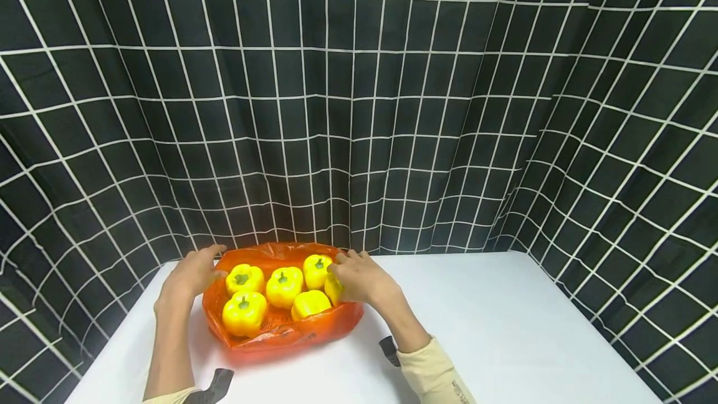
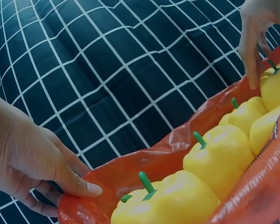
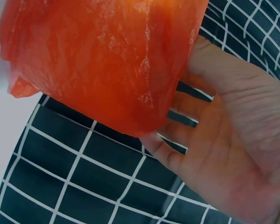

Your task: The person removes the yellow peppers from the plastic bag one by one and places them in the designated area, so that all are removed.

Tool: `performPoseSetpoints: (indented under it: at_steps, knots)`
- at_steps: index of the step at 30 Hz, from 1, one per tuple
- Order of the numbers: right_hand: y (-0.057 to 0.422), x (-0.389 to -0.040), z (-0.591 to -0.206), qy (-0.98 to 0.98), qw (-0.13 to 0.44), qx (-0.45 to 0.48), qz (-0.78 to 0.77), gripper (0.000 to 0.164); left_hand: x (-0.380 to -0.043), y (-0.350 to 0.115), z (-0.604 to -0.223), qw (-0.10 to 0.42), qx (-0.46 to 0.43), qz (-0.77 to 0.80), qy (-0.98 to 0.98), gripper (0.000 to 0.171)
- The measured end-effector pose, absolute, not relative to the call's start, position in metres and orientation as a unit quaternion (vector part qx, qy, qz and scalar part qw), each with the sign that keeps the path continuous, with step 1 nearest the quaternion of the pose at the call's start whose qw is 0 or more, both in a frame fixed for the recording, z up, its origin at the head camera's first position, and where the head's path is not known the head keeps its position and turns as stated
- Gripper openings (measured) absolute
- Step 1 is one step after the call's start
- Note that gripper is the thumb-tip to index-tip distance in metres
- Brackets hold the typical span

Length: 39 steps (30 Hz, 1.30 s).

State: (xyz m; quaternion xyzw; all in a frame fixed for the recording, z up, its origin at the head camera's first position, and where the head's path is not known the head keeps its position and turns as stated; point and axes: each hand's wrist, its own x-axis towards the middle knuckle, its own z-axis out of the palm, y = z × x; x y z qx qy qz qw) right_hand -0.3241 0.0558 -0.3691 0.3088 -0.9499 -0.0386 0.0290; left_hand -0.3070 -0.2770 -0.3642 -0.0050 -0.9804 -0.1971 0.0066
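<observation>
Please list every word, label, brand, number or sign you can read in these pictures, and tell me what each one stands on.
Nothing can be read with certainty.
Right sleeve: a short line of small, tilted lettering, perhaps ending in "Slim", but too small to be sure.
Red bag: faint darker marks that may be print, too blurred to read.
Yellow peppers: no lettering visible.
</observation>
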Motion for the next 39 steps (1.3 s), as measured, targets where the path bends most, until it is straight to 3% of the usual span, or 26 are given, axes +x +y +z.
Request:
performPoseSetpoints:
  at_steps: [9, 16, 23, 33, 39]
  knots:
    - [0.058, -0.326, -0.371, -0.938, 0.049, 0.335, -0.070, 0.040, -0.303, -0.274, -0.363, -0.005, 0.020, -0.207, -0.978, 0.070]
    - [0.068, -0.327, -0.356, -0.916, 0.124, 0.375, -0.064, 0.050, -0.308, -0.272, -0.362, 0.001, 0.010, -0.204, -0.979, 0.074]
    - [0.076, -0.322, -0.342, -0.901, 0.160, 0.404, -0.005, 0.056, -0.308, -0.278, -0.363, -0.006, 0.002, -0.201, -0.979, 0.077]
    - [0.099, -0.326, -0.331, -0.913, 0.198, 0.332, 0.129, 0.054, -0.312, -0.276, -0.365, -0.010, -0.006, -0.201, -0.980, 0.073]
    - [0.125, -0.337, -0.328, -0.929, 0.209, 0.246, 0.182, 0.068, -0.310, -0.280, -0.365, -0.016, 0.006, -0.201, -0.979, 0.076]
